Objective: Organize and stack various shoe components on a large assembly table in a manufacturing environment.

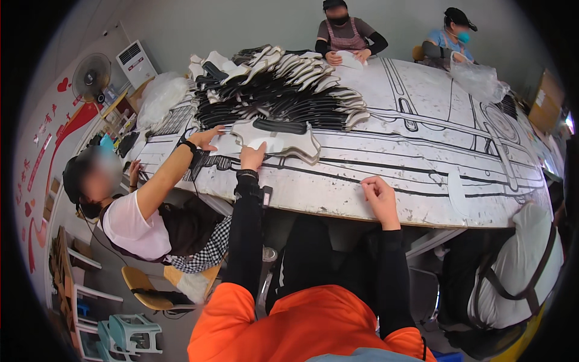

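White flat cut pieces (274,143) with wavy outlines lie stacked near the front-left part of the large worn work table (422,181), just in front of a much bigger fanned heap of black and white flat cutouts (277,84) that covers the table's far left end. The left hand (252,157), in a black sleeve with a dark wrist strap, reaches forward and rests its spread, open fingers on the near edge of the top white piece, pressing rather than pinching it. The right hand (380,196) sits well apart to the right on the bare table surface near its front edge, fingers curled loosely inward with nothing visibly in them. A seated person's hand (208,137) comes from the left and touches the same stack at its left side. Across the table, two more people sit; one holds a white piece (350,58), and a clear plastic bag (479,79) lies by the other. A standing fan (91,75) and a white air unit (136,62) stand at the far left wall.
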Available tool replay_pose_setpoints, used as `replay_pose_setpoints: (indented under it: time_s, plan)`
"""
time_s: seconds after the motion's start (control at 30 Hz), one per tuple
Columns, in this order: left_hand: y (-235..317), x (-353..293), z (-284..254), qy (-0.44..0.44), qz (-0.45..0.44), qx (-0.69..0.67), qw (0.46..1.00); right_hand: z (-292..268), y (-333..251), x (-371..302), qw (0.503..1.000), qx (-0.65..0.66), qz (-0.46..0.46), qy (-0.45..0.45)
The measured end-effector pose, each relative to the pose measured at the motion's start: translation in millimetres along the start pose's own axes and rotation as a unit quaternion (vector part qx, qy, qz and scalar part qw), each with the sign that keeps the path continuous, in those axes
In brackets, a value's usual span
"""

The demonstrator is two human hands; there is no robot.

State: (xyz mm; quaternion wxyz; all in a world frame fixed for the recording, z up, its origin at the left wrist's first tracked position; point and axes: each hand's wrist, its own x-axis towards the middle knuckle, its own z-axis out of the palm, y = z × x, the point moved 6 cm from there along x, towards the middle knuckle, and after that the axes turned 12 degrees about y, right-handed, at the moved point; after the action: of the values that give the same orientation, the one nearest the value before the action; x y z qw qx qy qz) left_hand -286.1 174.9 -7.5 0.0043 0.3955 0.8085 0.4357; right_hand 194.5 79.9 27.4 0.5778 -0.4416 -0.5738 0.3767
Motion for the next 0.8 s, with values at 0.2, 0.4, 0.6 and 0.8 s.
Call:
replay_pose_setpoints:
  time_s: [0.2,0.4,0.6,0.8]
  plan:
    - [34.1,-26.2,3.6,0.015,-0.309,-0.502,0.808,-10.1,6.6,0.7,1.000,-0.004,0.005,0.010]
    - [31.6,-7.0,14.1,-0.083,-0.348,-0.440,0.824,-2.8,5.0,0.4,1.000,-0.024,-0.001,0.008]
    - [57.3,-11.3,30.3,-0.134,-0.266,-0.554,0.777,-7.4,3.4,-1.8,1.000,-0.014,-0.002,0.013]
    - [62.8,-30.7,42.5,-0.164,-0.369,-0.610,0.682,-15.6,3.0,-9.7,0.998,0.058,0.032,0.011]
